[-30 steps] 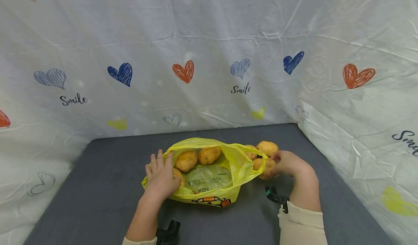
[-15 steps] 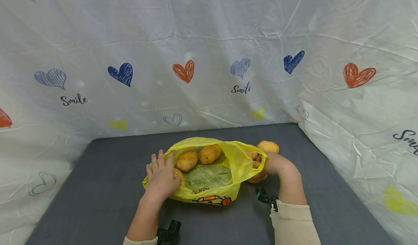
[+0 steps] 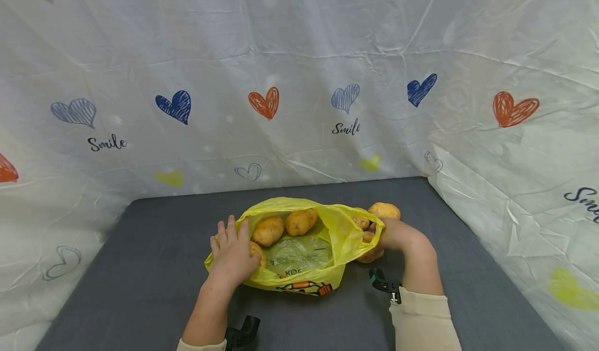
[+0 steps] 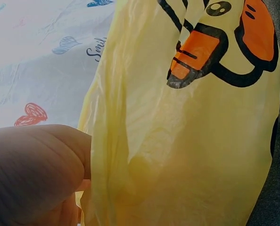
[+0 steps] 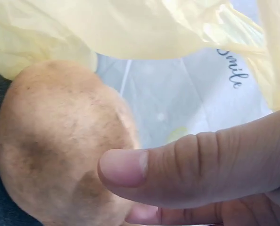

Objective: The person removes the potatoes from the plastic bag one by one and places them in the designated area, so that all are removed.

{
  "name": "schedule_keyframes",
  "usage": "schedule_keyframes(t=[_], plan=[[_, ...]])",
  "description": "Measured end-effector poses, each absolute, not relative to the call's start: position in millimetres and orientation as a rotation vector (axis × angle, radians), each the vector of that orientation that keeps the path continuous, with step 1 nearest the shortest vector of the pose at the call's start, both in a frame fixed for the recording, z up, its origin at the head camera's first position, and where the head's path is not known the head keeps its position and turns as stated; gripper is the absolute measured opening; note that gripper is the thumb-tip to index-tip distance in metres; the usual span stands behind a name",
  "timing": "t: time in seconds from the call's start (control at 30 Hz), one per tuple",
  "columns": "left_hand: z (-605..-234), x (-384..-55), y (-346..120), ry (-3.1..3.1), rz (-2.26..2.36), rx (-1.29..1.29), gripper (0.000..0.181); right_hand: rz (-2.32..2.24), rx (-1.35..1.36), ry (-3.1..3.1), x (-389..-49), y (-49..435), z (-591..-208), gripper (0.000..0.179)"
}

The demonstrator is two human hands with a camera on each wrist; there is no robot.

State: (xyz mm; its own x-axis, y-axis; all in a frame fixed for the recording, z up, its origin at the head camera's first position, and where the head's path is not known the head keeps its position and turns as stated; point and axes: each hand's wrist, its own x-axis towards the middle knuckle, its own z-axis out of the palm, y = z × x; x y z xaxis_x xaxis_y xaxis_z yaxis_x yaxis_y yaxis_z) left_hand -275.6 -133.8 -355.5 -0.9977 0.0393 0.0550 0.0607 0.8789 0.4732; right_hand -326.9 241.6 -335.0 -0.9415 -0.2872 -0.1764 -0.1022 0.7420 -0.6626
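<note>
Just right of the yellow plastic bag (image 3: 343, 236), right hand (image 3: 398, 234) holds a large potato (image 5: 55, 136), thumb laid against its edge, fingertips close beneath. Looks like a pinch off to one side; full finger contact hidden. Bag's right handle loop hangs between hand and bag mouth, partly over the potato.

Left hand (image 3: 231, 255): wide, fingers straight and spread at the bag's left rim, thumb inside the film, near the front-left potato (image 3: 258, 255). Two more potatoes, the left one (image 3: 268, 231) and the far one (image 3: 301, 222), lie inside by the back wall. Outside, behind the held one: a far-right potato (image 3: 383, 210) and another (image 3: 361, 222) seen past the loop, both on the dark grey table (image 3: 164, 257).

Step in hand seems to be handling the potato beside the bag. To do it well: bring fingers well under, thumb opposite, around the widest part; an edge pinch could slip. Clear the thin loop first, since film may snag between fingers and potato. Lift upward rather than drag, so neighbours don't roll. Left hand best pressing that rim lightly outward; a hard pull could tip the bag or fold its mouth.
</note>
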Motion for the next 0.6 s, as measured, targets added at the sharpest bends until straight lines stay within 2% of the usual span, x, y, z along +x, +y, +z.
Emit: schedule_keyframes(t=[0.17, 0.23, 0.47, 0.6], plan=[[-355.2, -275.0, -133.5, -3.010, -0.747, -0.074, 0.081, -0.922, -0.169, 2.762, -319.5, 245.8, -321.5, 0.056], [-355.0, -274.5, -133.4, -3.011, -0.745, -0.074, 0.082, -0.910, -0.120, 2.811, -315.2, 247.6, -314.0, 0.058], [-354.0, -273.8, -132.7, -2.999, -0.737, -0.084, 0.081, -0.946, -0.099, 3.138, -296.3, 243.3, -288.0, 0.040], [-354.2, -273.6, -132.5, -3.000, -0.721, -0.077, 0.081, -1.116, -0.209, 3.308, -286.9, 231.2, -281.2, 0.034]])
